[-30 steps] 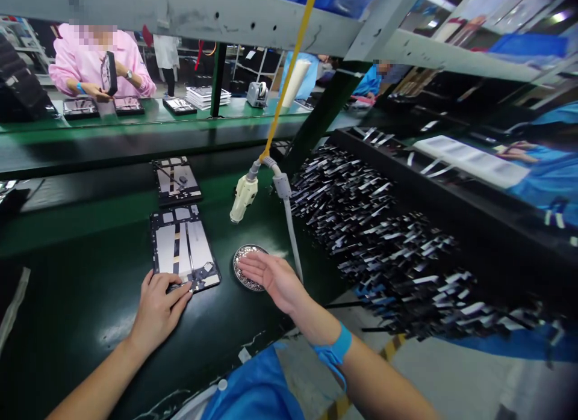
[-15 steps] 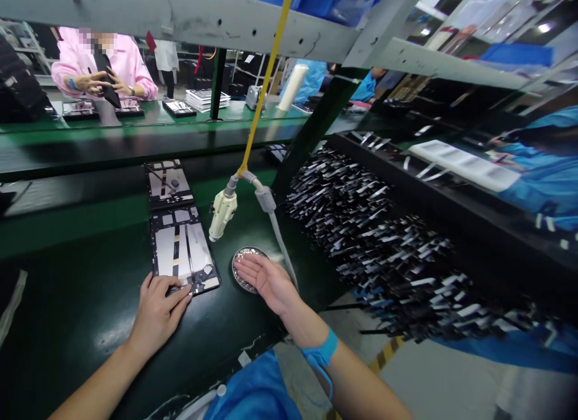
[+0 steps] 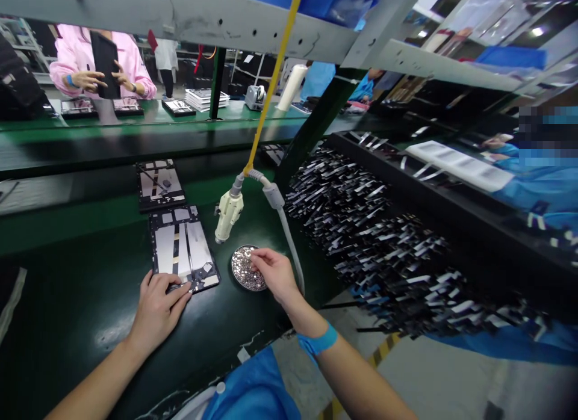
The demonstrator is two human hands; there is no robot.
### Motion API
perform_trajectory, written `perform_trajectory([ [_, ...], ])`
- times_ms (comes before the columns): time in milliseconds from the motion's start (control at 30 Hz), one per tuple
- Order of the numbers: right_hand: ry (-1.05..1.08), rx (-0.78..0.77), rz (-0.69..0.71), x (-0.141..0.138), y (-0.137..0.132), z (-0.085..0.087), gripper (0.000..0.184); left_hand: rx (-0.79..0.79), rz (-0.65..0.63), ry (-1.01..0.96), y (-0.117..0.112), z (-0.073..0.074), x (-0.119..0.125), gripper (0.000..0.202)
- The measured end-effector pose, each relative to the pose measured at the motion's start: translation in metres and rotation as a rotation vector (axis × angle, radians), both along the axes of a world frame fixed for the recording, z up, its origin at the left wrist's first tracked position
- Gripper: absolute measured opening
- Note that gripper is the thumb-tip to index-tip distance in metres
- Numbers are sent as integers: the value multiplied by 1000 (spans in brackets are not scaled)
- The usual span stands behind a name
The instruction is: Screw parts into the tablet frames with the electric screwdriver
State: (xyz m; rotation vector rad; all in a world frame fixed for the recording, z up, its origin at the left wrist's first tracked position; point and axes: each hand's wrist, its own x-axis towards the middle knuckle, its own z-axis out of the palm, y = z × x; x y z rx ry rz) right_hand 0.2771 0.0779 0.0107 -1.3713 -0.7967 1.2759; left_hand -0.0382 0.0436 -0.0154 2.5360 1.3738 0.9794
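Observation:
An opened tablet (image 3: 198,239) lies on the green bench, its silver inner plates and dark rim showing. At its lower left edge is my left hand (image 3: 160,296), thumb and fingers closed against the edge and corner. A round dish (image 3: 246,275) full of small shiny metal pieces, perhaps screws, stands right of the tablet. Over the dish's right side my right hand (image 3: 275,272) has its fingertips pinched together; whatever they hold is too small to make out. A cream-coloured tool (image 3: 229,214) hangs above the bench between tablet and dish, on a yellow cord with a grey cable.
Behind the first tablet lies a second opened tablet (image 3: 159,184). A rack densely packed with dark and silver strips (image 3: 374,239) fills the right side. A slanted green post (image 3: 311,128) rises behind the tool. Across the bench a person in pink (image 3: 102,65) holds a dark panel.
My right hand has turned from an open palm over the dish to a pinch at its right side. The hanging tool has shifted slightly right. My left hand stays put.

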Motion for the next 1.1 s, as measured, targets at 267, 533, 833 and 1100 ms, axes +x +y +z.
perform_trajectory([
  [267,-790,460,349,-10,-9,-5,22,0,4,-4,0,1,0,16],
  [533,-955,599,717,12,-33,8,46,-3,4,-6,0,0,-1,17],
  [833,-841,457,670,26,-20,13,59,-1,5,-6,0,0,-1,16],
  [1100,-274,58,163,14,-34,21,42,-1,6,-7,0,-1,-1,16],
])
